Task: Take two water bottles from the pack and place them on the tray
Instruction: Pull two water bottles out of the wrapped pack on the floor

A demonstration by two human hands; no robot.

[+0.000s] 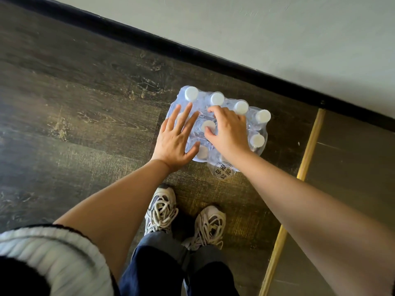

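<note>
A shrink-wrapped pack of water bottles [257, 127] with white caps stands on the dark wood floor near the wall. My left hand [176, 138] lies flat on the pack's left side, fingers spread, holding nothing. My right hand [227, 130] is over the middle of the pack, its fingers curled around the white cap of one bottle [208, 125] that shows through a torn opening in the wrap. Several capped bottles stay wrapped along the far and right sides. No tray is in view.
My two feet in white sneakers [161, 210] stand just in front of the pack. A black baseboard [213, 58] and pale wall run behind it. A brass floor strip [307, 154] marks a doorway threshold at right.
</note>
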